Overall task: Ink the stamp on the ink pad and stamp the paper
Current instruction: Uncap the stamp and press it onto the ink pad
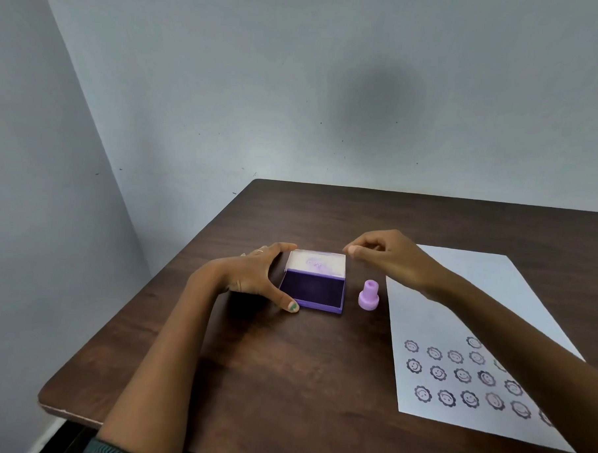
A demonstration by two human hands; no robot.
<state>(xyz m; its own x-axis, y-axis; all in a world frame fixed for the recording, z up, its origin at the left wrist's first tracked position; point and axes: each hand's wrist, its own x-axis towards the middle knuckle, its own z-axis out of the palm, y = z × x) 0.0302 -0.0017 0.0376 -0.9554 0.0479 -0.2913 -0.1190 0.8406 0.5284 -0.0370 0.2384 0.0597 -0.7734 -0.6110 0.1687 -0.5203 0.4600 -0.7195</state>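
Dark wooden table (284, 379) is sitting against pale blue-grey walls (296, 89), its left edge and rounded near-left corner showing, with a broad bare stretch of wood lying between the forearms. One ink pad (311, 292) is lying open near the middle, its stained lid (316, 263) standing up at the back and the dark purple pad facing up. One lilac stamp (369, 295) is standing upright just beside the pad's right side, touched by neither hand. One sheet of paper (458, 301) is lying to the right, reaching close to the near edge and carrying three rows of flower-face prints (462, 375) in its lower half; the right forearm is crossing over it and hiding some. Left hand (254, 275) is bracketing the pad's left side, fingers spread and relaxed, fingertips at the lid's corner, thumb touching the base's front corner. Right hand (389, 256) is hovering above the lid's right corner, fingers loosely curled, holding nothing
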